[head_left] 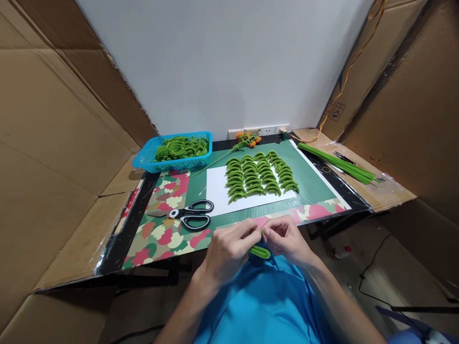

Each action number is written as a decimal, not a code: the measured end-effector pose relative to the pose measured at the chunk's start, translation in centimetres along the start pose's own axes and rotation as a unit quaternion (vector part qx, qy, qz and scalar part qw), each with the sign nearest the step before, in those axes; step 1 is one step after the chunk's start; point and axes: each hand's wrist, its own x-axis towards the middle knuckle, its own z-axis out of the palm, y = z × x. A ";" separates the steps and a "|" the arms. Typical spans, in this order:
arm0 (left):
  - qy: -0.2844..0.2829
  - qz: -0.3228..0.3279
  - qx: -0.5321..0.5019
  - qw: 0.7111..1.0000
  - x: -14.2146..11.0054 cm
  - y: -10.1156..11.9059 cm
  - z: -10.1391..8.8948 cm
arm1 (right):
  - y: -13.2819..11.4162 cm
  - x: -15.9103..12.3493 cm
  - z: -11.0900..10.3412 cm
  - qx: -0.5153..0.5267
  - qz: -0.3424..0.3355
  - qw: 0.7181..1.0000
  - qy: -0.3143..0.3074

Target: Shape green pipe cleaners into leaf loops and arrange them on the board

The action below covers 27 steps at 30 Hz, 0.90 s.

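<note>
Green fuzzy strip (260, 252) held between the left hand (229, 244) and the right hand (285, 236), in front of the table (115, 253).
The left hand grasps the strip, its folded end projecting below the fingers; the right hand pinches at a small green tip beside it. Beyond, 4 columns of curved green pieces (253, 179) lie on a white sheet (217, 186). Open scissors (187, 210) rest to the left.
</note>
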 end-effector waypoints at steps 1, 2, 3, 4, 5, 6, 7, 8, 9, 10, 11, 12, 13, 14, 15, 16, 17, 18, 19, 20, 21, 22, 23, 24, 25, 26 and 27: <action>0.011 0.021 0.013 1.000 0.1 0.0 0.1 | -0.1 0.0 0.0 0.035 0.022 0.999 -0.006; 0.020 0.041 0.025 0.999 0.2 0.0 0.2 | -0.2 0.0 0.0 0.065 0.043 0.997 -0.012; 0.027 0.059 0.038 0.997 0.3 0.0 0.3 | -0.3 0.0 -0.1 0.088 0.065 0.994 -0.017; 0.035 0.074 0.052 0.995 0.4 0.0 0.3 | -0.5 0.0 -0.1 0.107 0.083 0.991 -0.022; 0.040 0.087 0.067 0.993 0.4 -0.1 0.3 | -0.8 0.0 -0.1 0.120 0.098 0.988 -0.025; 0.043 0.098 0.082 0.991 0.5 0.0 0.3 | -1.0 -0.1 -0.1 0.131 0.110 0.985 -0.028; 0.044 0.109 0.096 0.988 0.5 0.0 0.3 | -1.1 -0.1 -0.1 0.142 0.120 0.982 -0.030; 0.046 0.119 0.108 0.986 0.5 0.0 0.2 | -1.3 -0.2 -0.1 0.151 0.131 0.979 -0.033; 0.049 0.130 0.119 0.983 0.6 -0.1 0.1 | -1.4 -0.2 -0.1 0.160 0.140 0.977 -0.034; 0.051 0.141 0.127 0.981 0.6 -0.1 0.1 | -1.4 -0.2 -0.1 0.167 0.148 0.974 -0.034; 0.054 0.149 0.130 0.979 0.6 -0.2 0.1 | -1.4 -0.2 -0.2 0.173 0.154 0.972 -0.035; 0.059 0.154 0.128 0.978 0.6 -0.3 0.0 | -1.4 -0.2 -0.2 0.176 0.160 0.971 -0.035; 0.062 0.157 0.125 0.978 0.7 -0.4 0.0 | -1.3 -0.2 -0.2 0.177 0.164 0.970 -0.036; 0.063 0.162 0.120 0.977 0.7 -0.5 0.0 | -1.2 -0.1 -0.3 0.174 0.167 0.970 -0.036; 0.061 0.167 0.115 0.977 0.7 -0.7 0.0 | -1.1 -0.1 -0.3 0.168 0.169 0.971 -0.035; 0.055 0.169 0.108 0.978 0.7 -0.8 0.0 | -1.1 0.0 -0.2 0.157 0.166 0.973 -0.034; 0.048 0.164 0.098 0.980 0.7 -0.9 -0.1 | -1.0 0.0 -0.2 0.141 0.154 0.978 -0.028; 0.038 0.150 0.085 0.984 0.7 -1.0 -0.1 | -1.0 0.0 -0.2 0.116 0.129 0.985 -0.017; 0.027 0.120 0.066 0.990 0.6 -0.9 -0.1 | -1.1 -0.1 -0.1 0.081 0.090 0.993 0.000; 0.017 0.076 0.039 0.996 0.5 -0.9 -0.2 | -1.2 -0.1 -0.1 0.035 0.042 0.998 0.024; 0.009 0.025 0.007 1.000 0.3 -0.8 -0.2 | -1.4 -0.2 0.0 -0.020 -0.010 0.999 0.048; 0.003 -0.026 -0.030 0.999 0.1 -0.6 -0.1 | -1.7 -0.3 0.1 -0.080 -0.059 0.993 0.068; -0.002 -0.070 -0.073 0.995 -0.1 -0.4 -0.1 | -2.0 -0.4 0.1 -0.141 -0.100 0.982 0.081; -0.007 -0.107 -0.116 0.987 -0.3 -0.3 0.0 | -2.3 -0.5 0.2 -0.197 -0.130 0.968 0.083; -0.012 -0.135 -0.156 0.978 -0.4 -0.1 0.1 | -2.6 -0.6 0.2 -0.245 -0.153 0.954 0.077; -0.019 -0.156 -0.189 0.969 -0.5 0.0 0.1 | -2.9 -0.6 0.2 -0.285 -0.172 0.941 0.068; -0.028 -0.172 -0.216 0.961 -0.6 0.2 0.1 | -3.0 -0.5 0.3 -0.318 -0.191 0.927 0.058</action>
